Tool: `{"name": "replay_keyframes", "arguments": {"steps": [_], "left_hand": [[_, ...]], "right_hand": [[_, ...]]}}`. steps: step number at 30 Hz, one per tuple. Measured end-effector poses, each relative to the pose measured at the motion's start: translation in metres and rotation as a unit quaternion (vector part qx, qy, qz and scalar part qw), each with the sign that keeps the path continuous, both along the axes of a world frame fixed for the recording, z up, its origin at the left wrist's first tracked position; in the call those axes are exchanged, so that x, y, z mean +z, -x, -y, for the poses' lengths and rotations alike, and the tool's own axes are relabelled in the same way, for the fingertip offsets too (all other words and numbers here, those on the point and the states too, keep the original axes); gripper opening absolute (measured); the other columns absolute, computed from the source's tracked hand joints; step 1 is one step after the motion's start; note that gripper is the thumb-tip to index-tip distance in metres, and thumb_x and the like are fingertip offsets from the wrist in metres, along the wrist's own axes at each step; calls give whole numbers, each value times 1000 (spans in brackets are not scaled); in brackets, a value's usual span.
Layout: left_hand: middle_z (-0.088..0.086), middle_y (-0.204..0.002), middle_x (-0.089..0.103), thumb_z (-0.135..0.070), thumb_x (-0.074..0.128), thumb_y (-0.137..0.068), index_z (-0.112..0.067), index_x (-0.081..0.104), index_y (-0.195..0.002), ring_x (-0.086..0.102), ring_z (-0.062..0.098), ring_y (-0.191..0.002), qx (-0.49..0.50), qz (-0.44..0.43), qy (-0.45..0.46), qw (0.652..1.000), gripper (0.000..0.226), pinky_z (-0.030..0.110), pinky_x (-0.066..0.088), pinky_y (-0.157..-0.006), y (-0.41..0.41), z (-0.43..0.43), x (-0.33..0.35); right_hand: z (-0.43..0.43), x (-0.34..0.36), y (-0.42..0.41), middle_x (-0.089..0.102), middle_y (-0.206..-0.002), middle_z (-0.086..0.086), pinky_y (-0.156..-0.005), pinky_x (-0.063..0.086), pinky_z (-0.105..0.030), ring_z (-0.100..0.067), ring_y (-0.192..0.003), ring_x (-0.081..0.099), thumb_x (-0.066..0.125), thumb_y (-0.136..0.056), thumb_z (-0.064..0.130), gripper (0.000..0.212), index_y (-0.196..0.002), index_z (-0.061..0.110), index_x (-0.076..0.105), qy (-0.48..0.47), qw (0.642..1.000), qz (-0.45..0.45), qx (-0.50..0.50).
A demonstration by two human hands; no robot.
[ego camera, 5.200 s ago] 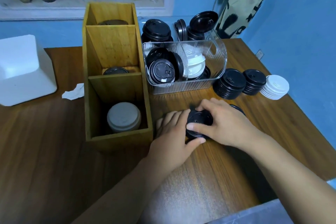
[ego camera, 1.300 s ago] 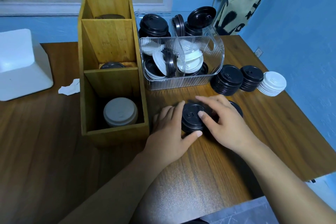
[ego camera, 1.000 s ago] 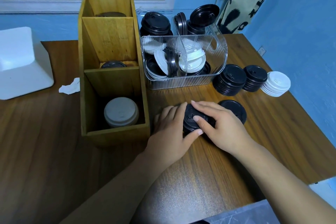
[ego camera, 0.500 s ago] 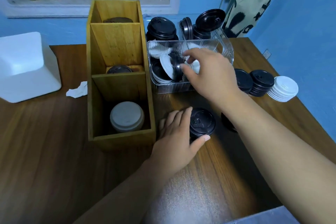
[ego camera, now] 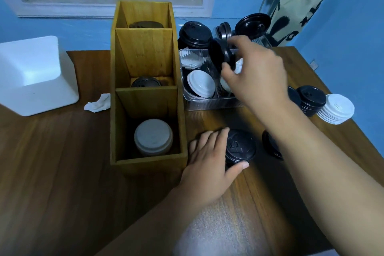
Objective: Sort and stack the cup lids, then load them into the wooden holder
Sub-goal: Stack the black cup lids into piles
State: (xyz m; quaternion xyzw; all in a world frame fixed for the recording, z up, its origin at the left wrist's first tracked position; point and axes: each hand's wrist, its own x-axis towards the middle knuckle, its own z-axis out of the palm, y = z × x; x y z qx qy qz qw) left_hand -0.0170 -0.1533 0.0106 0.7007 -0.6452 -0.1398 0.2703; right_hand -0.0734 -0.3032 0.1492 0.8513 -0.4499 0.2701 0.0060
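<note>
I'm looking down at a brown wooden table set against blue walls. My right hand is raised over the clear plastic bin, pinching a black lid on edge between thumb and fingers. My left hand lies on the table with its fingers and thumb curled around a short stack of black lids, just right of the wooden holder. The holder's near compartment has a white lid stack; the middle one has a dark lid. Another black stack and a white stack sit at the far right.
</note>
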Motion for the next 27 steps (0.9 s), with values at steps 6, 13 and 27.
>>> {"name": "replay_keyframes", "arguments": {"steps": [6, 13, 27], "left_hand": [[-9, -152, 40, -74, 46, -90, -24, 27, -156, 28, 13, -143, 0, -12, -5, 1000, 85, 40, 27, -117, -1, 0, 2], [-5, -155, 34, -65, 54, -91, -21, 23, -158, 21, 13, -145, 8, -61, -28, 998, 85, 46, 25, -121, 0, 0, 6], [-21, -164, -4, -52, 52, -100, -31, -10, -160, -4, 7, -154, 44, -134, -50, 989, 89, 43, 18, -121, 5, -5, 14]], "right_hand": [[-63, -33, 108, 62, -105, 11, -67, 51, -34, -10, -79, 56, 69, -93, 40, 41, -131, 27, 61, 5, 999, 30, 8], [-107, -111, 180, 68, -114, 1, -59, 56, -34, -22, -92, 70, 68, -93, 30, 31, -120, 15, 73, 48, 997, -54, 28], [-142, -129, 228, 58, -139, 4, -93, 52, -37, -23, -116, 64, 60, -84, -6, 39, -116, 15, 70, -71, 995, -5, 67]]}}
